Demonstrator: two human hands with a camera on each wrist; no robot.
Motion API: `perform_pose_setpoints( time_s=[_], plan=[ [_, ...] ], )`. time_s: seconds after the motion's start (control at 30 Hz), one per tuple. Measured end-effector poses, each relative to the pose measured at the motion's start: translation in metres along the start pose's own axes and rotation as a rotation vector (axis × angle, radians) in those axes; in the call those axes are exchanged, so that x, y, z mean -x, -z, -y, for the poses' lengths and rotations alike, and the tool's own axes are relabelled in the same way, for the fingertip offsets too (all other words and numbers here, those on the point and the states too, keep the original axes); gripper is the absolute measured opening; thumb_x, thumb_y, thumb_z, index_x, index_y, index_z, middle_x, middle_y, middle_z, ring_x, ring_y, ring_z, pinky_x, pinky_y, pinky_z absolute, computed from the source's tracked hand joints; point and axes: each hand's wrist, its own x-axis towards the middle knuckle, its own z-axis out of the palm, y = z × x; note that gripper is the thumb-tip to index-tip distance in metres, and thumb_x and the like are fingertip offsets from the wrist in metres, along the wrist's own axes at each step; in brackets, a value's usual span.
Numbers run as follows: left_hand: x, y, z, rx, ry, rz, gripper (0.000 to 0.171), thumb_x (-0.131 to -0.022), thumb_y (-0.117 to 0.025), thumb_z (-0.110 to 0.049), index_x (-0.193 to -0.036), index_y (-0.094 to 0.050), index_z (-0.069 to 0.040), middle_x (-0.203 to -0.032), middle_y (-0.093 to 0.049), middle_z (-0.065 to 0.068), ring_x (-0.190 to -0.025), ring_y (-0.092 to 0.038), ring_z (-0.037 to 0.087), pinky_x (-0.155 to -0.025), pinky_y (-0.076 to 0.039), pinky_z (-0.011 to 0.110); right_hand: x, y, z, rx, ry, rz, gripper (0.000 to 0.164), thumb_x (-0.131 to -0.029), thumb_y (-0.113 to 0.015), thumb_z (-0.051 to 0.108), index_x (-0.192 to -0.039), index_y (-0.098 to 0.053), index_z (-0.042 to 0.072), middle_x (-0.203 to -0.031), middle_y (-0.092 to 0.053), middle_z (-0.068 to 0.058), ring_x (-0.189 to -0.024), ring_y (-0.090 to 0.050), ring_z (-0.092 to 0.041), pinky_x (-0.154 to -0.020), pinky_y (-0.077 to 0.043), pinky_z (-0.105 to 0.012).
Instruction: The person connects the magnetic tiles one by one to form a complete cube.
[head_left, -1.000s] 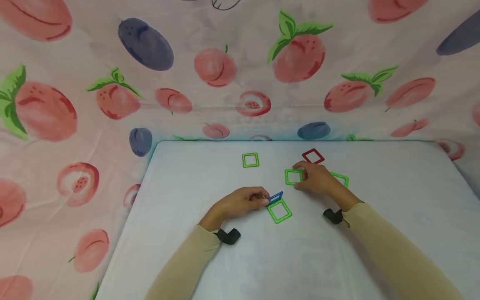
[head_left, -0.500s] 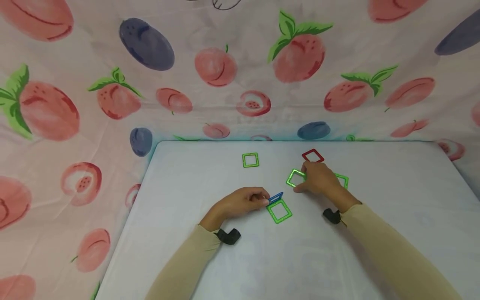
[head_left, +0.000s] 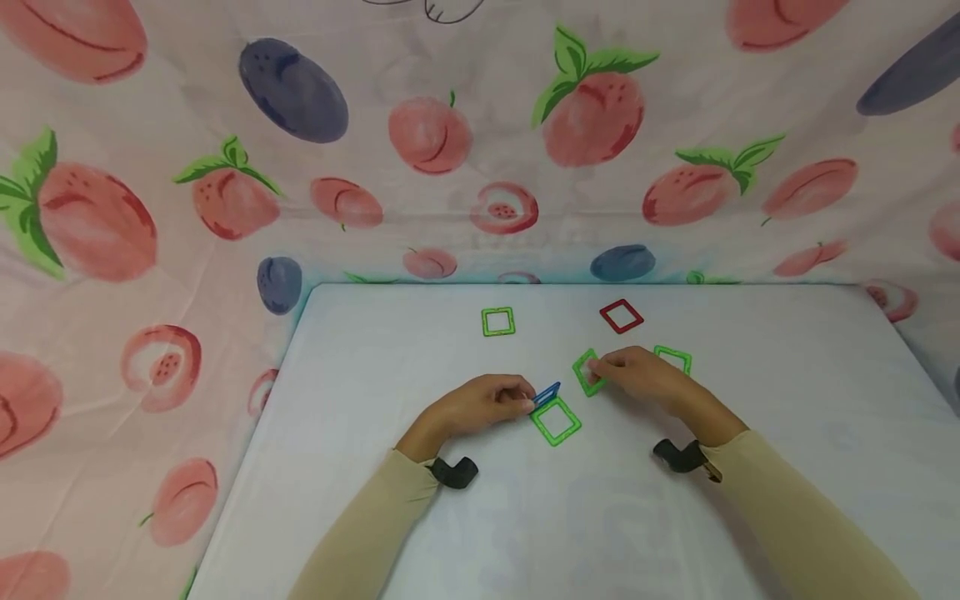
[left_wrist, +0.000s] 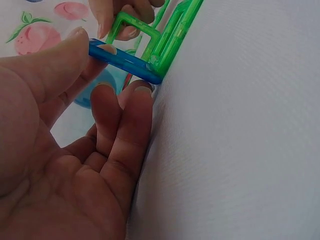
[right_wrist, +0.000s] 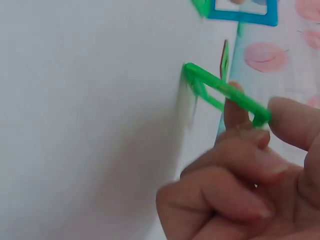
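Observation:
My left hand [head_left: 480,406] pinches a blue square magnetic tile [left_wrist: 127,63] between thumb and fingers. That tile stands up along one edge of a green square tile [head_left: 567,436], which lies flat on the white table. To the right, my right hand [head_left: 647,377] holds another green square tile [right_wrist: 227,90] by one side, thumb against fingers. It is tilted, with its far corner low near the tabletop in the right wrist view. Between the two hands, the held green tile is a short distance beyond the blue one.
On the white table [head_left: 360,367] lie a red square tile [head_left: 632,325] at the back, a green tile [head_left: 498,335] at the back left, and a green piece [head_left: 672,350] partly hidden behind my right hand. A fruit-printed cloth [head_left: 360,250] rises behind the table.
My right hand has turned the green tile and tilted it up, drawing back slightly toward me and uncovering the red tile. My left hand stays in place with the blue tile.

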Motion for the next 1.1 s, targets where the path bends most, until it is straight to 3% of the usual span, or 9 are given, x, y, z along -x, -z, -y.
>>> perform_pose_setpoints(
  time_s=[0.07, 0.2, 0.67, 0.93, 1.1],
  plan=[
    [0.0, 0.0, 0.0, 0.004, -0.002, 0.006, 0.016, -0.103, -0.063, -0.033, -0.114, -0.069, -0.024, -0.093, -0.066, -0.005, -0.087, -0.059, 0.012, -0.084, -0.046, 0.027, 0.003, -0.002, -0.001, -0.071, -0.019, 0.043, 0.037, -0.107, -0.051, 0.04, -0.109, -0.075, 0.012, -0.096, -0.06, -0.006, -0.089, -0.051, -0.022, -0.078, -0.041, -0.036],
    [0.0, 0.001, -0.002, 0.007, -0.007, 0.008, 0.017, -0.103, -0.063, -0.033, -0.114, -0.069, -0.023, -0.095, -0.066, -0.005, -0.088, -0.059, 0.012, -0.085, -0.046, 0.027, 0.007, -0.005, -0.004, -0.152, -0.014, 0.086, 0.036, -0.108, -0.051, 0.038, -0.11, -0.074, 0.01, -0.075, -0.04, -0.003, -0.062, -0.034, -0.018, -0.06, -0.032, -0.03],
    [-0.003, -0.001, 0.004, 0.023, 0.005, 0.011, 0.016, -0.102, -0.064, -0.033, -0.113, -0.07, -0.024, -0.094, -0.066, -0.004, -0.085, -0.057, 0.013, -0.082, -0.045, 0.027, 0.011, -0.016, -0.002, -0.224, 0.048, 0.168, 0.037, -0.107, -0.053, 0.035, -0.101, -0.068, 0.002, -0.069, -0.035, 0.0, -0.061, -0.031, -0.016, -0.059, -0.028, -0.028],
    [-0.003, 0.0, 0.002, 0.02, -0.002, 0.012, 0.016, -0.102, -0.064, -0.033, -0.114, -0.069, -0.024, -0.094, -0.066, -0.005, -0.086, -0.058, 0.011, -0.083, -0.045, 0.027, 0.008, -0.022, 0.005, -0.242, 0.045, 0.19, 0.037, -0.107, -0.054, 0.032, -0.096, -0.066, -0.001, -0.075, -0.048, -0.003, -0.064, -0.034, -0.016, -0.061, -0.029, -0.029],
    [0.0, 0.001, 0.001, 0.026, 0.014, 0.012, 0.016, -0.102, -0.064, -0.033, -0.114, -0.07, -0.023, -0.094, -0.065, -0.005, -0.086, -0.057, 0.011, -0.084, -0.045, 0.028, 0.007, -0.028, 0.006, -0.25, 0.048, 0.198, 0.035, -0.107, -0.054, 0.03, -0.096, -0.067, -0.001, -0.068, -0.039, 0.001, -0.064, -0.033, -0.016, -0.061, -0.029, -0.029]
  ],
)
